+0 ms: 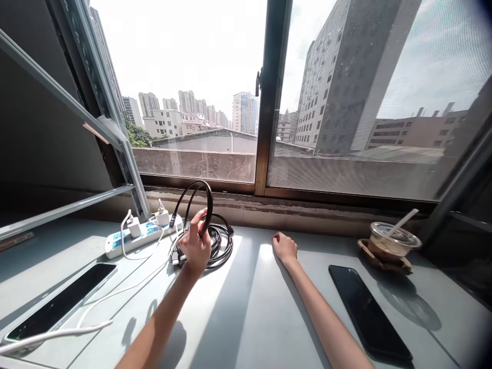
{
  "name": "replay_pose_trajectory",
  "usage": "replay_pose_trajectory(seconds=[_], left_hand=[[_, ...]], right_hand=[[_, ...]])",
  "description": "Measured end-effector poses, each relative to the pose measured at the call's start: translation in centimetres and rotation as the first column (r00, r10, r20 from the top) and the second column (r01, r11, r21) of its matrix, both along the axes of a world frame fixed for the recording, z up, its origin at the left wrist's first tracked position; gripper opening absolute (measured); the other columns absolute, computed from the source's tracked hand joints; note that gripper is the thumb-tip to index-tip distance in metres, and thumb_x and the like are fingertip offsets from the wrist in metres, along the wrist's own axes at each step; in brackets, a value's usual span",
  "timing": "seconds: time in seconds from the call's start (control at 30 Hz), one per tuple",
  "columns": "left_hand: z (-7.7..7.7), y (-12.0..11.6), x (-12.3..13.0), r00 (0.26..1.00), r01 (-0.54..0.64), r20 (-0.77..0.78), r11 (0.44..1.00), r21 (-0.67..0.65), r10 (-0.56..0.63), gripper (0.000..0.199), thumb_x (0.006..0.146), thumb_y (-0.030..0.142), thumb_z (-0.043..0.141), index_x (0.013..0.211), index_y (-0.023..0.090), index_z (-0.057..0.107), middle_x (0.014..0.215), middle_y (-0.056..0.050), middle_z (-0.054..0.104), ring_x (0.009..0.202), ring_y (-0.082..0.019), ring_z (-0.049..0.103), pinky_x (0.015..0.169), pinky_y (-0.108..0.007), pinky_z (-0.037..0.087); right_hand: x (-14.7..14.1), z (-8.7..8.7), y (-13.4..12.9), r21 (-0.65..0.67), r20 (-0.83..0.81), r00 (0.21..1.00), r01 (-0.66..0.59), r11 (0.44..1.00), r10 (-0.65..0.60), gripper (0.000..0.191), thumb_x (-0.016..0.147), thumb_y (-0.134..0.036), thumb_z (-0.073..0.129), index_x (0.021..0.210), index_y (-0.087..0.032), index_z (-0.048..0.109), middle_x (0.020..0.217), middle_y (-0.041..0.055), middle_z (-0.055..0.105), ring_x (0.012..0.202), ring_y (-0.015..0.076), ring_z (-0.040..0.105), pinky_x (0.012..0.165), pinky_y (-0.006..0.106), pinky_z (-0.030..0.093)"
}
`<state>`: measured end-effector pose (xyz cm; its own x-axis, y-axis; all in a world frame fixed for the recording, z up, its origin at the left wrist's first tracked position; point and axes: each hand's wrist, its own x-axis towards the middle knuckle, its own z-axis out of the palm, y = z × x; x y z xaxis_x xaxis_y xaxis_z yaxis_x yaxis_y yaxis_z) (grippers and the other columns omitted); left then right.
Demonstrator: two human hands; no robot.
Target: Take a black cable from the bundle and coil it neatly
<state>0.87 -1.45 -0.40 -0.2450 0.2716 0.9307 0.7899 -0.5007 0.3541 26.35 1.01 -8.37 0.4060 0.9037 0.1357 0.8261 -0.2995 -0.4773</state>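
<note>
A bundle of black cable (208,207) is gripped in my left hand (197,243), its loops standing up above the fingers. Behind and beside that hand, more coiled black cable (225,252) lies on the table, with a dark connector (230,230) at its right. White plugs and a thin white cord lie close to the coil's left side. My right hand (285,247) rests on the table near the window sill, fingers curled in; whether anything is inside them is hidden.
A white power strip (144,234) with plugged-in chargers stands left of the coil. One phone (63,300) lies at the left, another phone (367,312) at the right. A lidded drink cup (392,243) sits in a brown holder (378,262). Metal shelf posts (132,169) rise at the left.
</note>
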Motion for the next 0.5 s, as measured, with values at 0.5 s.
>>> replay_pose_trajectory(seconds=[0.5], left_hand=[[-0.1, -4.3, 4.2, 0.460, 0.395, -0.836, 0.912, -0.109, -0.299, 0.026, 0.089, 0.018, 0.041, 0.113, 0.016, 0.049, 0.063, 0.002, 0.057, 0.055, -0.012, 0.053, 0.055, -0.024, 0.039]], right_hand=[[1.3, 0.8, -0.1, -0.011, -0.358, 0.932, -0.068, 0.998, 0.060, 0.025, 0.081, -0.032, 0.050, 0.095, -0.020, 0.067, 0.096, 0.0103, 0.066, 0.098, 0.0274, 0.059, 0.087, 0.039, 0.041]])
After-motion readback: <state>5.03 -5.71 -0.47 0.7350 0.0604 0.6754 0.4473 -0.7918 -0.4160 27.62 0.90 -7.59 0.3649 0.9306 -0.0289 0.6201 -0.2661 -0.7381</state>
